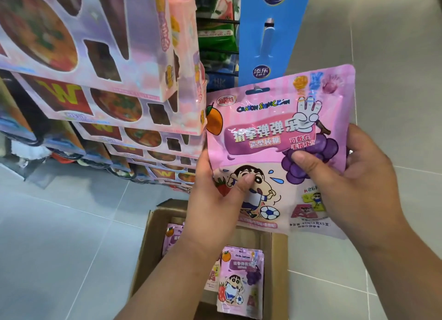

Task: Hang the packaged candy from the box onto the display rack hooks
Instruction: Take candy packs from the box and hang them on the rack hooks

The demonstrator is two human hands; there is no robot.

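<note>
Both hands grip one pink candy pack (275, 137), left hand (215, 200) pinching its left edge, right hand (354, 183) its right edge, above the open cardboard box (278, 260).

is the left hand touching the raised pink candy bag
Touching: the head view shows the left hand gripping the pink plastic candy bag, thumb pressed on its front.

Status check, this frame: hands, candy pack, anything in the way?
Left hand and right hand both grip one candy pack above the box. Not yet hung. More packs in box. No obstruction visible.
</note>
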